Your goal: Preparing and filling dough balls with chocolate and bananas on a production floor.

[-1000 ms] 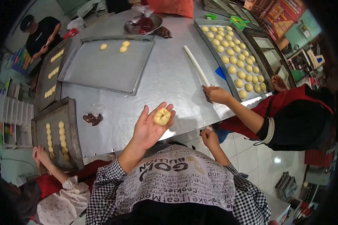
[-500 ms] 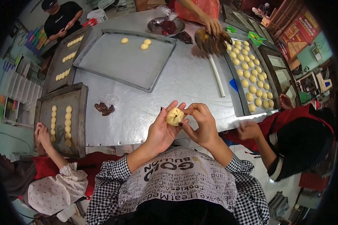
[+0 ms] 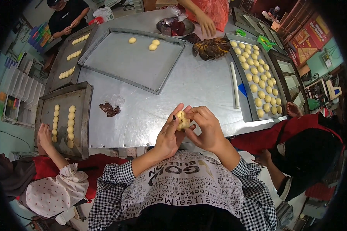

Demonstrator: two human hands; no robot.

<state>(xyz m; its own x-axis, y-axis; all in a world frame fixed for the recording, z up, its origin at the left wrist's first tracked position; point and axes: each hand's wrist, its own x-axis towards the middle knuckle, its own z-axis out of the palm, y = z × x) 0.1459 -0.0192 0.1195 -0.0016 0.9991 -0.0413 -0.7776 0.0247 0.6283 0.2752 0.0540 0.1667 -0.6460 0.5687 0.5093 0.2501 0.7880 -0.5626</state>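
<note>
In front of my apron, above the table's near edge, a pale yellow dough ball (image 3: 182, 124) sits between my hands. My left hand (image 3: 168, 134) cups it from the left and below, thumb pressing its side. The fingertips of my right hand (image 3: 206, 129) pinch at its top and right side, hiding part of it. Nearest on the tabletop (image 3: 142, 115), to the left, lies a dark brown lump of filling (image 3: 109, 109) with crumpled clear plastic.
Dough balls fill a tray (image 3: 287, 109) at right; other trays (image 3: 104, 38) (image 3: 88, 127) stand at left. A white rod (image 3: 235, 86), ripe bananas (image 3: 211, 49) and a metal bowl (image 3: 189, 27) lie beyond. Co-workers flank me; another's hand (image 3: 207, 26) reaches in from the far side.
My fingers have closed further over the dough ball, covering more of it. Across the table, a co-worker's hand has let go of the bananas. The white rod now lies farther right.
</note>
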